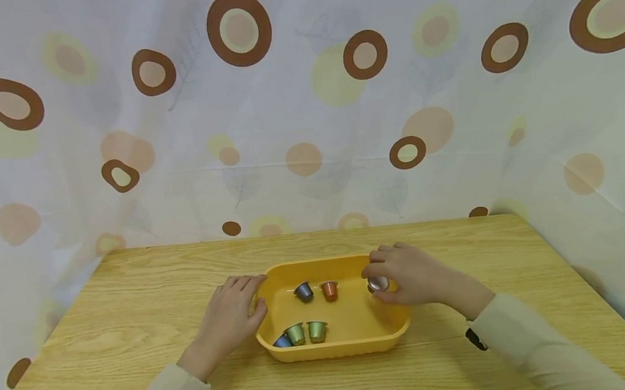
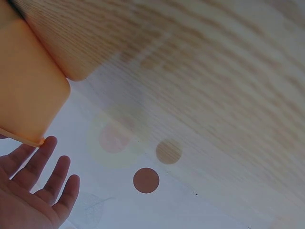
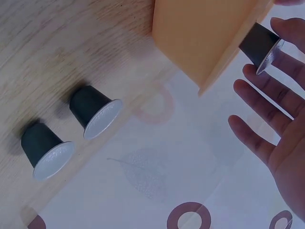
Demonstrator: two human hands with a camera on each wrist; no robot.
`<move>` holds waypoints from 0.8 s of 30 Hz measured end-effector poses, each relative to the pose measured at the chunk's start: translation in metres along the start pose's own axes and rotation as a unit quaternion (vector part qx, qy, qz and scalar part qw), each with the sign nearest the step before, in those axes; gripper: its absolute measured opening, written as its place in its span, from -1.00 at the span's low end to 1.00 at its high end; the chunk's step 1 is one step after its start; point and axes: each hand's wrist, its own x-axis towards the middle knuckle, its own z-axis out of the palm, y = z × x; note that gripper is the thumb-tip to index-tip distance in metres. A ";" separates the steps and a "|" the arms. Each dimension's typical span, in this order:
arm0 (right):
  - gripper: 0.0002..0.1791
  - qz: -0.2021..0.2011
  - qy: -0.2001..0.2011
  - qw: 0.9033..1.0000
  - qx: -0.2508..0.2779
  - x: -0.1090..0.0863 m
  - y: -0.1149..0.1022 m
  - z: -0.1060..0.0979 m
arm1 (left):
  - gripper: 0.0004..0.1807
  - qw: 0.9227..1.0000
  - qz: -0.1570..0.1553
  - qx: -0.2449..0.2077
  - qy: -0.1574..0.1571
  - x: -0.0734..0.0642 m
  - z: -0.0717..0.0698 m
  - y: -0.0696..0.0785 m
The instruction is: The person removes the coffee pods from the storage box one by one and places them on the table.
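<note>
A dark coffee capsule with a silver lid is pinched between the thumb and fingers of my right hand. In the head view, its lid faces up just inside the right end of a yellow tray. My left hand rests at the tray's left rim, fingers extended; in the left wrist view the fingertips touch the rim. Inside the tray lie a dark blue-grey capsule, an orange capsule, two green capsules and a blue capsule in the near left corner.
Two more dark capsules, one nearer the tray and one farther off, stand on the table outside the tray in the right wrist view. The wooden table meets a patterned cloth behind and at both sides.
</note>
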 end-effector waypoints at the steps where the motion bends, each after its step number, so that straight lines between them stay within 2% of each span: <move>1: -0.77 0.003 0.001 1.000 0.001 -0.001 0.001 -0.001 | -0.59 1.000 0.000 0.000 0.000 0.000 0.000 0.000; 12: -0.76 0.045 0.009 0.999 0.001 -0.016 0.012 -0.015 | -0.60 1.000 0.000 0.002 -0.002 0.000 0.000 0.000; 24: -0.67 0.107 -0.011 0.994 -0.006 -0.039 0.024 -0.011 | -0.60 1.000 0.001 0.003 -0.001 0.000 0.000 -0.001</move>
